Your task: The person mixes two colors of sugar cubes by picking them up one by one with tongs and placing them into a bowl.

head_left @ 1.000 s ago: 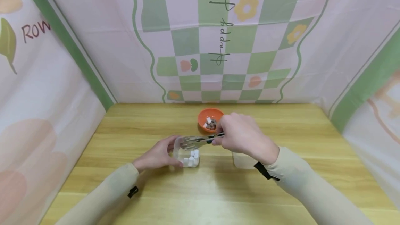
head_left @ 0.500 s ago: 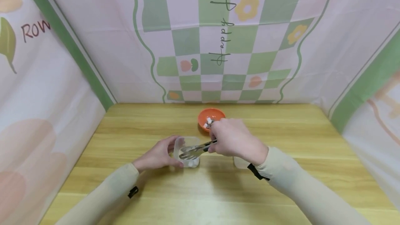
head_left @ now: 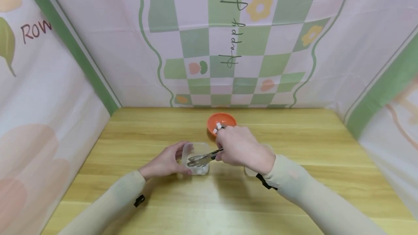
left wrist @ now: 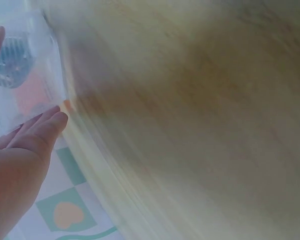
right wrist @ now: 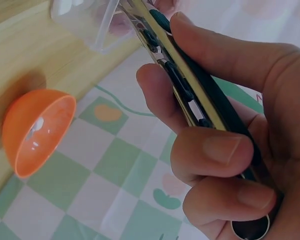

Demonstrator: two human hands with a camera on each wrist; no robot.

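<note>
My left hand point(head_left: 164, 160) holds a clear plastic container point(head_left: 197, 147) by its left side, thumb at the near side and fingers at the far side. Small white pieces point(head_left: 200, 172) lie at its bottom, mostly covered by metal tongs point(head_left: 199, 160). The right hand point(head_left: 243, 149) grips the tongs' dark handles, its fingers wrapped round them in the right wrist view. Their heads reach down into the container, and whether they pinch a piece cannot be made out. Behind the right hand stands an orange bowl point(head_left: 229, 119) with white cubes point(head_left: 219, 125) in it.
A second translucent container point(head_left: 250, 172) stands to the right, partly hidden under the right forearm. Everything stands on a wooden table point(head_left: 156, 206). A printed fabric wall point(head_left: 222, 57) rises behind the table's far edge.
The right hand has moved left and slightly nearer, bringing the tongs' heads lower, from the container's far rim down into it over the white pieces. The left hand keeps its hold.
</note>
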